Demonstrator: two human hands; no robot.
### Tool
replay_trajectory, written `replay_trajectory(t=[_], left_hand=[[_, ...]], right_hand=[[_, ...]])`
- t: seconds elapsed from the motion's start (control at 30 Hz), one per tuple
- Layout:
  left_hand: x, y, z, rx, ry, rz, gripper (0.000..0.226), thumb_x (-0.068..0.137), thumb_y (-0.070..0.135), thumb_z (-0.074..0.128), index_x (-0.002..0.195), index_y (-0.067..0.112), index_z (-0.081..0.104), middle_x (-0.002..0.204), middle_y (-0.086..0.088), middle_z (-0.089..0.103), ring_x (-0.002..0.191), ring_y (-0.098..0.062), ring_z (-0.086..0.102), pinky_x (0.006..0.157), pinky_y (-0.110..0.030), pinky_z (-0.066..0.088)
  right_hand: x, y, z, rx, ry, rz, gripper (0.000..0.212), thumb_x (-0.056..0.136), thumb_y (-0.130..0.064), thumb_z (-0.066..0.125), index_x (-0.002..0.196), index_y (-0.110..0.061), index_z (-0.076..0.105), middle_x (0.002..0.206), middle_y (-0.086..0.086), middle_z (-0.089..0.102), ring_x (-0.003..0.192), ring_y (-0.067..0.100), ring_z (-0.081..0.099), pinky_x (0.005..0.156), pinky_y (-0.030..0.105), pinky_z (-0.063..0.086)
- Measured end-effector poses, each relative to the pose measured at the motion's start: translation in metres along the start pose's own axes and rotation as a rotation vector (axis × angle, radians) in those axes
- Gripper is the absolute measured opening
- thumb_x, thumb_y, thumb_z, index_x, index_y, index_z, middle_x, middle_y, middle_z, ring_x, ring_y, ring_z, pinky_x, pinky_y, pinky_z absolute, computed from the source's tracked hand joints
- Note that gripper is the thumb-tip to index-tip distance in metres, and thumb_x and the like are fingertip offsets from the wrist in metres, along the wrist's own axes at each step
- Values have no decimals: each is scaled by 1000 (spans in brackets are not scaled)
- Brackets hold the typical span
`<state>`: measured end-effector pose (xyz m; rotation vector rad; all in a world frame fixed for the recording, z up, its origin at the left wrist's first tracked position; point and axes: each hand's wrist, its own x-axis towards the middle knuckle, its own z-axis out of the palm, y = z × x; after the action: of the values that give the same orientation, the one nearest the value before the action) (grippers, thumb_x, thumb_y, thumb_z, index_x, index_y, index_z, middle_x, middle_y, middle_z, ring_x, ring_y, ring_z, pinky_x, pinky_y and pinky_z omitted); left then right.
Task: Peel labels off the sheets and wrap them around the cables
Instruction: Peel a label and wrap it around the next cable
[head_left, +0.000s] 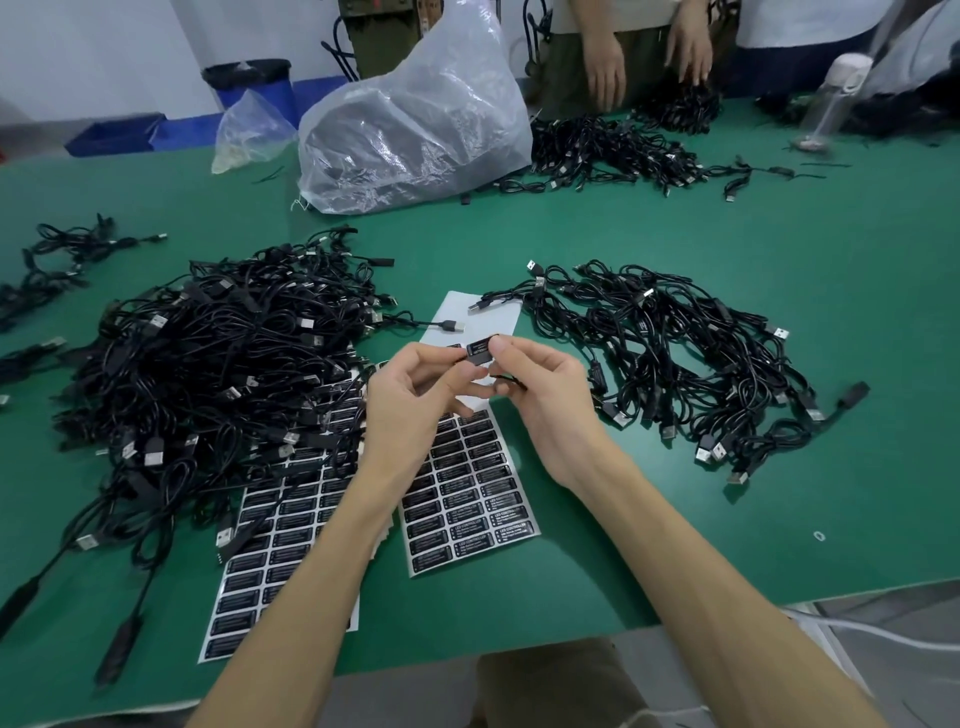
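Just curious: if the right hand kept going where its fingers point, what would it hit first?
Probably the left hand: the right hand points at it, both pinching one label. Depth is unclear.

Bare table (649, 530) at right (cable piles (208, 374) flanking)

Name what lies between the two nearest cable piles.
Label sheets, seen in the head view; above them the left hand and right hand pinch a label.

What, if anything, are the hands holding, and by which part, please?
The left hand and right hand pinch a black label by its opposite ends.
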<state>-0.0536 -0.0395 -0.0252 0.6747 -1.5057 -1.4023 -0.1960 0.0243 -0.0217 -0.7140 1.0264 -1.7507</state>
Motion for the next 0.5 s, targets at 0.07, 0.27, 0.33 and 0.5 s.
replay_trajectory(t=[0.07, 0.27, 0.33, 0.5], left_hand=[[-1, 0, 1, 44, 5, 24, 15, 92, 8, 75, 103, 5, 66, 94, -12, 79, 83, -32, 78, 62, -27, 60], [-5, -2, 5, 183, 53, 67, 14, 90, 12, 80, 98, 14, 68, 91, -1, 79, 82, -22, 78, 64, -25, 59], [-5, -4, 5, 211, 66, 80, 15, 90, 13, 80, 97, 17, 68, 90, 0, 79, 82, -21, 78, 65, -24, 59], [-5, -7, 7, 276, 37, 95, 19, 89, 9, 80, 94, 21, 65, 85, 5, 78, 75, -17, 77, 67, -22, 58]], right_hand=[[0, 0, 1, -11, 0, -1, 9, 95, -11, 71, 97, -4, 75, 85, 6, 73, 76, 14, 63, 72, 26, 47], [-1, 2, 2, -33, 8, 10, 5, 92, -9, 74, 90, -5, 75, 86, 8, 67, 68, 15, 52, 74, 30, 45], [0, 3, 2, -40, 35, 11, 6, 91, -11, 75, 86, -9, 75, 74, 4, 64, 61, 15, 46, 72, 29, 44], [2, 6, 1, -41, 91, 8, 3, 91, -12, 77, 87, -12, 76, 57, 1, 50, 58, 16, 39, 64, 28, 39]])
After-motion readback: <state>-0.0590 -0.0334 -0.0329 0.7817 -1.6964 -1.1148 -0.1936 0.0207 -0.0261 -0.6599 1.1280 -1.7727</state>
